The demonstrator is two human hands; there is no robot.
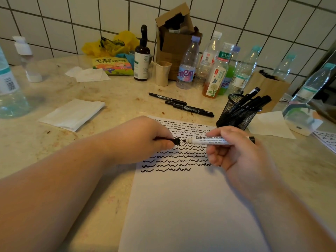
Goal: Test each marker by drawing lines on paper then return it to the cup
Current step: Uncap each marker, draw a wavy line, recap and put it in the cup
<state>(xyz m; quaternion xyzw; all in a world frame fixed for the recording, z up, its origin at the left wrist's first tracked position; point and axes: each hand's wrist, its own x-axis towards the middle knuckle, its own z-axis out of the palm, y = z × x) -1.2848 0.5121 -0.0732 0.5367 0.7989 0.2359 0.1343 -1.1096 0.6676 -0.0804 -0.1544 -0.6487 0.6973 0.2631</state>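
Note:
My right hand (pixel 234 148) grips a white whiteboard marker (pixel 209 140) level above the paper, its bare tip pointing left. My left hand (pixel 141 139) pinches the marker's black cap (pixel 175 141), whose mouth sits just off the tip. The white paper (pixel 181 206) lies under both hands, its upper part covered with rows of black wavy lines. A black mesh cup (pixel 234 113) with several black markers stands beyond my right hand. Three thin black markers (pixel 181 104) lie on the counter behind the paper.
Several plastic bottles (pixel 214 70) and a brown cardboard box (pixel 174 33) crowd the back by the tiled wall. A dark pump bottle (pixel 141 57), a beige cup (pixel 162 73), folded tissues (pixel 72 113), a yellow bag (pixel 111 44) and a large water bottle (pixel 9 88) stand left.

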